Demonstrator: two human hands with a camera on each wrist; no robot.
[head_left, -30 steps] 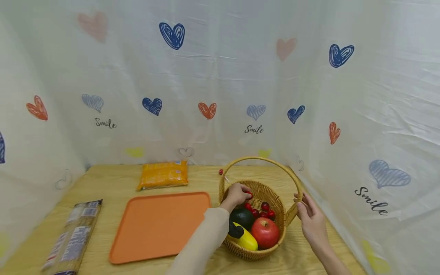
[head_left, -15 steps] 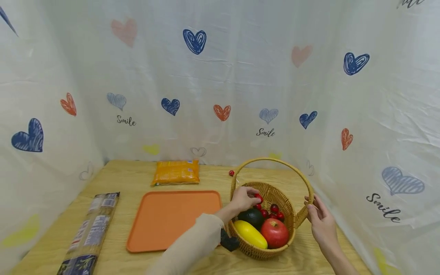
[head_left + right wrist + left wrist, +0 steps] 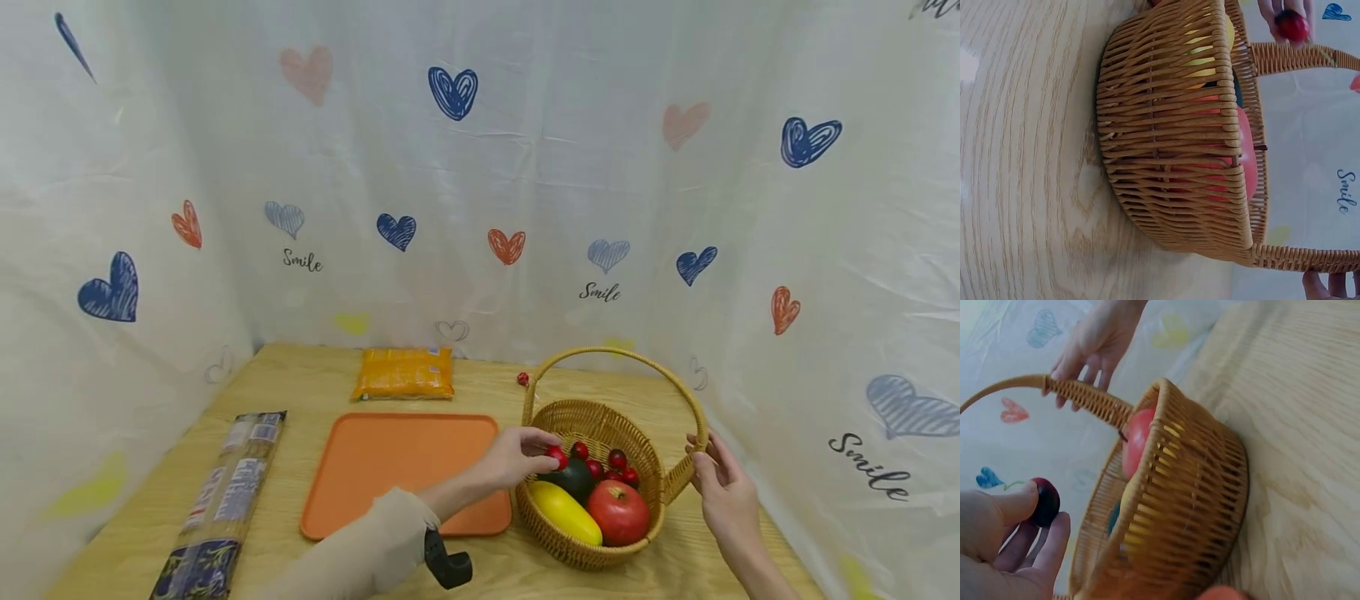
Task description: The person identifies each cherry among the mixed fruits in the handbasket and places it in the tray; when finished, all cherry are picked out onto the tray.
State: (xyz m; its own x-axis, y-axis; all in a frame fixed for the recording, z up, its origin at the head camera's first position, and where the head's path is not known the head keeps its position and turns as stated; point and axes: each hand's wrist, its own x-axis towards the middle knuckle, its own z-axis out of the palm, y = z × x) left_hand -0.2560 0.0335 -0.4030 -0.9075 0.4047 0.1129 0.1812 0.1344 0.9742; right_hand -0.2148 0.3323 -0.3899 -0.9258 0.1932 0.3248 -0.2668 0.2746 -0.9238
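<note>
The left hand (image 3: 513, 460) pinches a glossy, dark red cherry (image 3: 557, 457) between thumb and fingertips, raised above the left side of a round basket (image 3: 577, 557); a thin green stem shows in the left wrist view. The right hand (image 3: 729, 504) grips the right side of the basket's tall arched handle (image 3: 624, 353), thumb on one side and fingers on the other.

The basket is woven from tan, cord-like strands. Inside, a smooth, elongated yellow fruit (image 3: 566, 512) lies at near left beside a round red fruit (image 3: 618, 512), with a dark green fruit (image 3: 573, 477) and small shiny cherries (image 3: 617, 459) farther back.

Left of the basket, a flat orange tray (image 3: 405, 475) with rounded corners rests on the wood-grained table (image 3: 495, 575); beyond it lies a crinkled orange packet (image 3: 405, 375).
</note>
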